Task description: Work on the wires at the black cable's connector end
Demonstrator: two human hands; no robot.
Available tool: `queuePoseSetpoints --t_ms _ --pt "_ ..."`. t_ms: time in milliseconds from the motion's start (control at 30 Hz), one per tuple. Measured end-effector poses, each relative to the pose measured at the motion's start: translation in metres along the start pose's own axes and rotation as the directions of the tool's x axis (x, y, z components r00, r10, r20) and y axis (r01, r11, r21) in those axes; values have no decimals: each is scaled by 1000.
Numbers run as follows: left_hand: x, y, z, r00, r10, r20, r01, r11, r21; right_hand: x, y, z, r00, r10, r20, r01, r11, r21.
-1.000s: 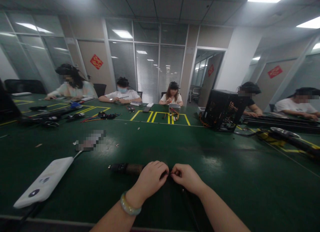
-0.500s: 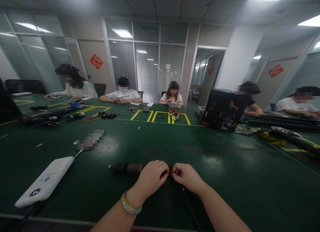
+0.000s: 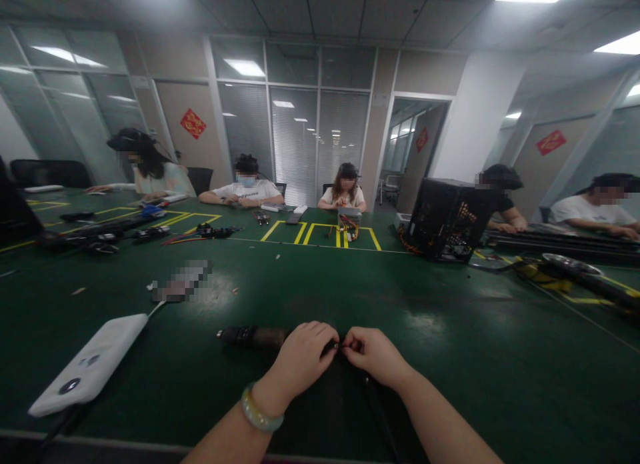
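A dark electric screwdriver (image 3: 257, 337) lies sideways on the green table, its metal tip pointing left. My left hand (image 3: 305, 351), with a pale green bangle on the wrist, is closed over the tool's right end and hides it. Close beside it, fingertips nearly meeting the left ones, my right hand (image 3: 375, 354) is pinched shut. What sits between its fingertips is small, dark and mostly hidden. A black cord (image 3: 377, 404) comes from under the right hand toward the table's near edge; I cannot tell whether the fingers hold it.
A white power bank (image 3: 93, 364) lies at the left, wired to a blurred-out phone (image 3: 183, 282). A black computer case (image 3: 445, 221) stands at the far right. Cables (image 3: 213, 231) and small parts lie across the table's far side, where several people sit working.
My hands stay almost in place, with only a slight shift at the fingertips. Across the table, people's heads and hands have moved slightly.
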State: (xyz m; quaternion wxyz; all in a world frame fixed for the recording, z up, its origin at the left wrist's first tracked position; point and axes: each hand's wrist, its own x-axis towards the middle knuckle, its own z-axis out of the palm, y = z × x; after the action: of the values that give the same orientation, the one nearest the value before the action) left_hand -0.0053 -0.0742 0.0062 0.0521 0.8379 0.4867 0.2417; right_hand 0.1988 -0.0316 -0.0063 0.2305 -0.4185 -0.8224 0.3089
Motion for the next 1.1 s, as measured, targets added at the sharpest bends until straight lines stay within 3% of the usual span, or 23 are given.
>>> queuePoseSetpoints --t_ms 1100 --pt "1 -1 1 1000 13 -15 -13 1000 -1 0 1 1 1000 9 4 -9 1000 13"
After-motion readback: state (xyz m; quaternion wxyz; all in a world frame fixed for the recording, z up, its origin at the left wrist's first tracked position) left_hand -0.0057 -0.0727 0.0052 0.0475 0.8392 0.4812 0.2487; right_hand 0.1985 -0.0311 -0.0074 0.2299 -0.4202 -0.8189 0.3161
